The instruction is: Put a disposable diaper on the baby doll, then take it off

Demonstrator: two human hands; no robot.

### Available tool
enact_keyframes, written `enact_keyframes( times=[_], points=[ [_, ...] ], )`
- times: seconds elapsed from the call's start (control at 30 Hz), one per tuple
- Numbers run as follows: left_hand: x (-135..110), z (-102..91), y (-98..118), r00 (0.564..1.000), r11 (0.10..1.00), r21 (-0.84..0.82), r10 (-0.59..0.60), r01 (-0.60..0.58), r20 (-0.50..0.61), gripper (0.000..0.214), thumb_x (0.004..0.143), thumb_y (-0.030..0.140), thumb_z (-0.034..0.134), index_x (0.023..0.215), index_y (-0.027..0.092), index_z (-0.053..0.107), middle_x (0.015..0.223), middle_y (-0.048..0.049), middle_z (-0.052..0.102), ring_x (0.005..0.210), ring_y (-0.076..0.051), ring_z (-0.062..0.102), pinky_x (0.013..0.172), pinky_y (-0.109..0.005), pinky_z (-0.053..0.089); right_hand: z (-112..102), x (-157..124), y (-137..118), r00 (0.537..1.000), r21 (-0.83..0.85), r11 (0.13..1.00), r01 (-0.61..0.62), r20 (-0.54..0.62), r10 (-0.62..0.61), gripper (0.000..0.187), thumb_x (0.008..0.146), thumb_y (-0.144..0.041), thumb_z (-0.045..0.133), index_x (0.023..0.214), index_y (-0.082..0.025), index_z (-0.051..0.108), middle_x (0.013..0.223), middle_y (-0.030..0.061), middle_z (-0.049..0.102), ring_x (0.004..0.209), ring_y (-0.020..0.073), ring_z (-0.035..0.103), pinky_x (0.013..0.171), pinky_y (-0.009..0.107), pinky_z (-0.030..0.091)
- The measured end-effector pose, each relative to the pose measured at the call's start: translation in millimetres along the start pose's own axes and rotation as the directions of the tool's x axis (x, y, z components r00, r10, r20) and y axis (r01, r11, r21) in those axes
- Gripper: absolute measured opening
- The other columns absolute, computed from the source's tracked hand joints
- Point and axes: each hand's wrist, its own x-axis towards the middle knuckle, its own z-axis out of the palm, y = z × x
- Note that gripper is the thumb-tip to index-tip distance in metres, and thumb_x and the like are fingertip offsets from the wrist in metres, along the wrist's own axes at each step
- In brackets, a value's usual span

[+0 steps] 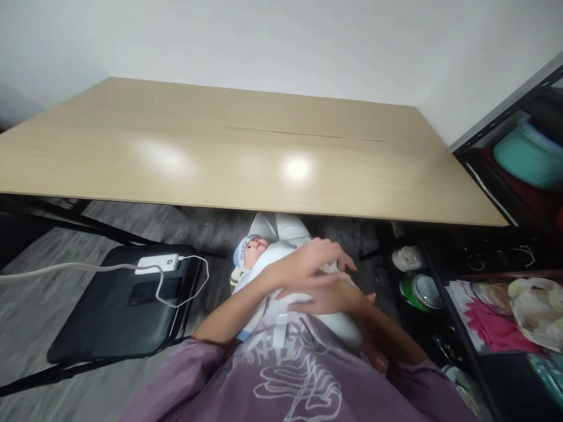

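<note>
A baby doll (254, 248) in a blue-and-white cap lies on my lap, below the near edge of the table. It is wrapped in a white swaddle (268, 305). My left hand (314, 258) is over the doll's chest with its fingers spread and slightly blurred. My right hand (323, 300) lies flat across the swaddle just below the left hand, fingers pointing left. Neither hand grips anything. My purple printed shirt (285, 375) fills the bottom of the view.
A long light-wood table (246, 158) spans the view ahead. A black folding chair (109, 310) at the left carries a white power bank (157, 263) with a cable. At the right stand a dark metal rack (497, 193), a green-and-white cooker (420, 291) and cloths and bags.
</note>
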Motion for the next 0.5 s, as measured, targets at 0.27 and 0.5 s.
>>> enact_keyframes(
  times=[0.27, 0.5],
  points=[
    [0, 5.3, -38, 0.879, 0.969, -0.215, -0.206, 0.122, -0.431, 0.031, 0.116, 0.046, 0.056, 0.118, 0.02, 0.072, 0.116, -0.0082, 0.074, 0.107, -0.021, 0.068, 0.098, -0.036, 0.054, -40, 21, 34, 1.0, 0.094, 0.995, 0.012, -0.007, -0.011, 0.034, 0.115, -0.038, 0.054, 0.137, -0.025, 0.075, 0.142, 0.0085, 0.074, 0.145, 0.0312, 0.06, 0.13, 0.049, 0.045],
    [9, 11.9, -65, 0.831, 0.843, 0.268, -0.522, 0.468, 0.192, 0.046, 0.111, 0.054, 0.055, 0.137, 0.019, 0.069, 0.144, -0.015, 0.074, 0.138, -0.031, 0.064, 0.119, -0.045, 0.05, -81, -68, 47, 0.934, 0.253, 0.904, -0.344, 0.19, 0.303, 0.076, 0.115, -0.073, 0.029, 0.08, -0.02, 0.071, 0.075, 0.0052, 0.066, 0.074, 0.0212, 0.058, 0.077, 0.037, 0.053]
  ],
)
